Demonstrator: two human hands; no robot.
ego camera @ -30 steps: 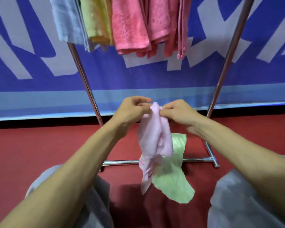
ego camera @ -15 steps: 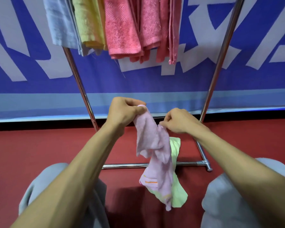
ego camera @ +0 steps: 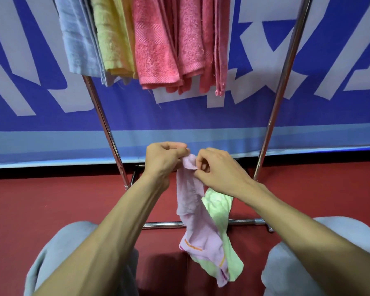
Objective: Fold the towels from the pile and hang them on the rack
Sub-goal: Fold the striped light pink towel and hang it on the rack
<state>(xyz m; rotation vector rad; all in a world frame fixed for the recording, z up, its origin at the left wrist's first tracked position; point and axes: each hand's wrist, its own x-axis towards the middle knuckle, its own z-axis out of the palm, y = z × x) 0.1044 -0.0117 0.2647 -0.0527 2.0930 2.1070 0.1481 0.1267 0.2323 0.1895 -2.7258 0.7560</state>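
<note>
Towels [ego camera: 156, 50] are crowding the rack [ego camera: 282, 86] at its left end — my left hand [ego camera: 161, 161] and right hand [ego camera: 220, 167] are pinching a lilac towel [ego camera: 188, 197], green towel [ego camera: 218, 208] waiting.

Even bright light; edges distorted

The lilac towel [ego camera: 190, 201] hanging from the fingers [ego camera: 175, 146] is a pale purple with a thin orange stripe near its lower edge, plus a darker purple bit at the hem. Just behind it, below the fingers, the green towel [ego camera: 219, 208] is a plain washed-out mint. Way above the fingers the hanging towels [ego camera: 156, 43] go light blue, yellow, then coral pink with a herringbone band. The banner [ego camera: 179, 116] is royal blue with big white shapes and a lighter blue strip. The floor [ego camera: 51, 210] is dark red, and the rack [ego camera: 282, 82] is shiny chrome.
</note>
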